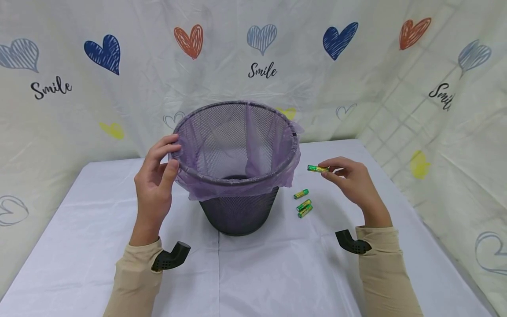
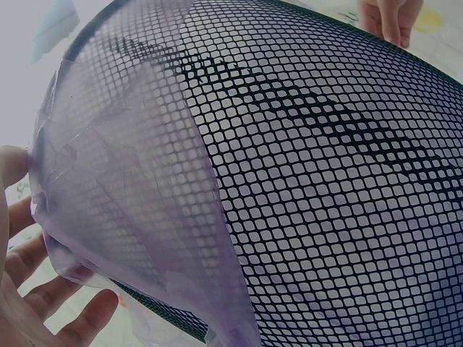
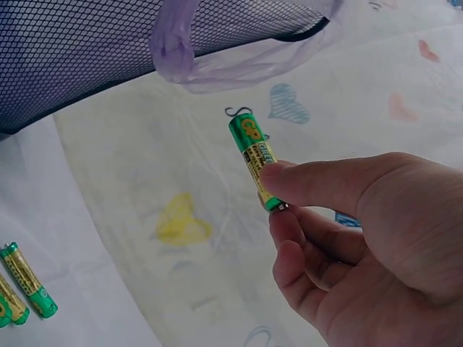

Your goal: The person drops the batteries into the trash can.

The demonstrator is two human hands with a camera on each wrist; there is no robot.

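A black mesh wastebasket [image 1: 239, 215] stands upright, lined with a thin purple plastic bag [image 1: 233, 189] folded over its rim. My left hand [image 1: 154, 189] holds the rim on its left side, fingertips on the bag's fold and thumb lower down. To the right of the basket, my right hand [image 1: 348, 180] pinches a green and gold battery [image 3: 253, 155] between thumb and fingers, raised above the table. Below it, a loose battery [image 1: 301, 193] lies on the white cloth, with a pair of batteries [image 1: 304, 208] side by side just nearer to me.
A white cloth covers the table [image 1: 253, 273], with a fold line down its middle. Behind and at the sides hangs a pale curtain [image 1: 222, 75] printed with hearts and "Smile". Each sleeve carries a black wrist mount [image 1: 172, 257].
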